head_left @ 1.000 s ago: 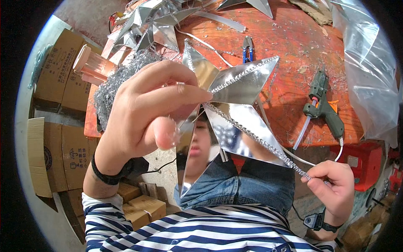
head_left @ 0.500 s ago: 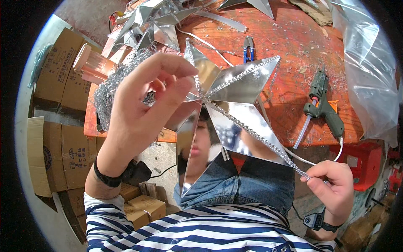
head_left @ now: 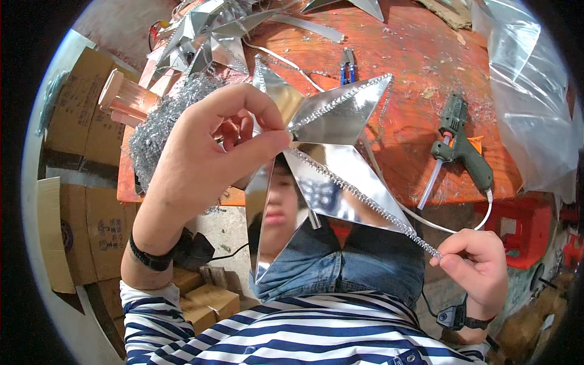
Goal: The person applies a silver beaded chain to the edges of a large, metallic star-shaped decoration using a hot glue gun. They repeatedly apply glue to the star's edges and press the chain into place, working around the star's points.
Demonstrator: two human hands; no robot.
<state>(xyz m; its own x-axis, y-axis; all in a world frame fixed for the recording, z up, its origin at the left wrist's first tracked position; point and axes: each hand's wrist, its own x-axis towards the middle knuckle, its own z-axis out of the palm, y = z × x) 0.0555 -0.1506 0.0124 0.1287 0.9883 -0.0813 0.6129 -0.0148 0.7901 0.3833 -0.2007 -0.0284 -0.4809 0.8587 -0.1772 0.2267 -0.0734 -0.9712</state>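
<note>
A mirror-like silver star [head_left: 331, 159] with folded points is held over my lap, its upper points reaching over the table's front edge. Silver tinsel trim [head_left: 354, 193] runs from the star's centre along the ridge of the lower right point and past its tip. My left hand [head_left: 210, 143] is closed, thumb and forefinger pinching the trim at the centre. Beyond the tip, my right hand [head_left: 477, 264] pinches the trim's other end, keeping it taut. More trim lies along upper ridges. My left hand covers the star's left part.
On the orange table [head_left: 413, 67] lie a glue gun [head_left: 462, 143] with its white cord, blue-handled pliers [head_left: 347, 66], a tinsel heap [head_left: 164, 118] and other silver stars [head_left: 213, 36]. Clear plastic sheeting [head_left: 523, 91] hangs at right. Cardboard boxes [head_left: 91, 225] stand left, a red stool [head_left: 517, 231] right.
My left thumb and forefinger have come down and closed onto the trim at the star's centre. The view has shifted slightly; my right hand keeps its pinch.
</note>
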